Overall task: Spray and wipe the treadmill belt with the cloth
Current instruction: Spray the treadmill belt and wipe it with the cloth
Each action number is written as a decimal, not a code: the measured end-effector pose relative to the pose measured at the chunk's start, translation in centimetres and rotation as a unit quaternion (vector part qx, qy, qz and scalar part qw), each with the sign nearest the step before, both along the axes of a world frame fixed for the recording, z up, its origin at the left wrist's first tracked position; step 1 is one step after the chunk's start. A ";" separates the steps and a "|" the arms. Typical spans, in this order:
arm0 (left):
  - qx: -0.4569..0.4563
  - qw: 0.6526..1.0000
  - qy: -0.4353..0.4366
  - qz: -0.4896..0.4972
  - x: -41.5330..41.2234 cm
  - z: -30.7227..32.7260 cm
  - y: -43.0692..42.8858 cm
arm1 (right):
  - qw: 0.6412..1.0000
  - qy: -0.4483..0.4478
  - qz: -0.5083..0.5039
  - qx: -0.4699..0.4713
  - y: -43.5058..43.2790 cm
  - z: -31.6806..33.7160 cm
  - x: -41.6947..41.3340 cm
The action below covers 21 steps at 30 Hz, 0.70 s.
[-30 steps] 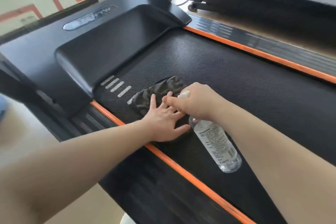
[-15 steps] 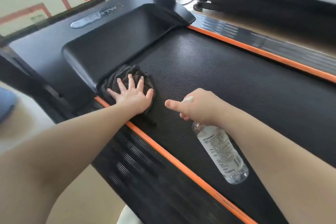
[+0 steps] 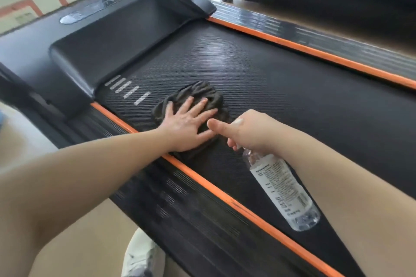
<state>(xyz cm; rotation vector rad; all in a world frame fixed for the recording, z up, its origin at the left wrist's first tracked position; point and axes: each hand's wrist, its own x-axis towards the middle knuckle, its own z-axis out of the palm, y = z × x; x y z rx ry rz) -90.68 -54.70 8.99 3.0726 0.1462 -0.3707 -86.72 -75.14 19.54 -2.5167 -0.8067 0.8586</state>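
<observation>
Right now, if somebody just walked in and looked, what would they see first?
The left hand lies flat, fingers spread, on a crumpled dark cloth near the left edge of the black treadmill belt. Beside it, the right hand grips the top of a clear spray bottle. Bright orange stripes run along both sides of the belt.

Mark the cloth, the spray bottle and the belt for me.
cloth (image 3: 203,91), head view, its bunched far edge.
spray bottle (image 3: 280,184), head view, its labelled body.
belt (image 3: 281,96), head view, bare ribbed surface right of the cloth.
</observation>
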 end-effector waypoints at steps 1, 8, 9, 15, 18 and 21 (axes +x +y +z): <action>0.004 0.999 -0.001 0.036 -0.1 0.0 0.5 | 1.000 0.002 -0.006 -0.005 -0.8 -0.2 -0.2; -0.042 0.973 0.018 0.225 -0.2 0.0 -6.3 | 0.996 -0.056 0.028 -0.061 -7.0 -0.4 -1.0; -0.040 0.977 0.022 0.210 -0.4 0.0 -8.4 | 0.996 -0.062 0.024 -0.059 -8.2 -0.3 -1.0; -0.022 0.999 0.024 0.005 -2.7 -0.9 -16.8 | 0.997 -0.001 -0.073 -0.016 -11.9 -1.3 -0.6; -0.013 0.999 0.009 -0.044 -2.2 -0.8 -16.2 | 0.997 -0.013 -0.075 -0.022 -13.2 -1.9 -0.8; 0.002 0.999 -0.022 -0.047 -1.8 -0.9 -14.6 | 0.997 -0.008 -0.064 -0.043 -14.4 -1.6 -1.5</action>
